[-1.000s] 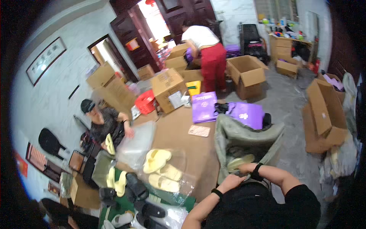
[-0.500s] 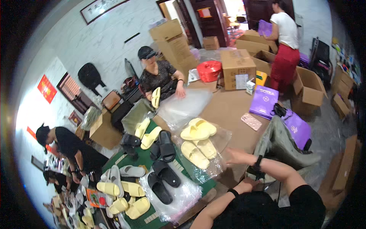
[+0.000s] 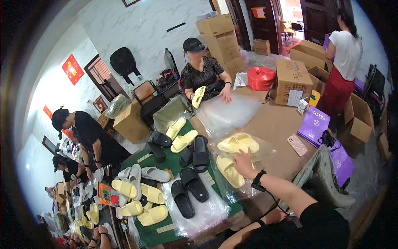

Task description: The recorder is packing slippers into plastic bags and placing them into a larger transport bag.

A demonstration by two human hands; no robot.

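Upper left: red poster [image 3: 73, 69] and black chair back [image 3: 123, 61] on pale wall [image 3: 145, 23] | top centre: stacked cartons [image 3: 222, 41] | upper right: red roll [image 3: 261, 79] just left of a box [image 3: 293, 81]; dark door [image 3: 319, 18] | right: pink phone [image 3: 297, 145] beside purple bag [image 3: 314, 125] | right edge: open carton [image 3: 360, 117]

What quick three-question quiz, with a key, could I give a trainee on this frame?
1. True or false: the camera wearer's right hand is reaching over black slippers.
2. Fill in: the seated person across the table holds a yellow ____.
3. Choose: the round bundle beside the cardboard box is (a) green, (b) red, (c) blue.

Key:
1. False; it is over pale yellow slippers.
2. Slipper.
3. b.
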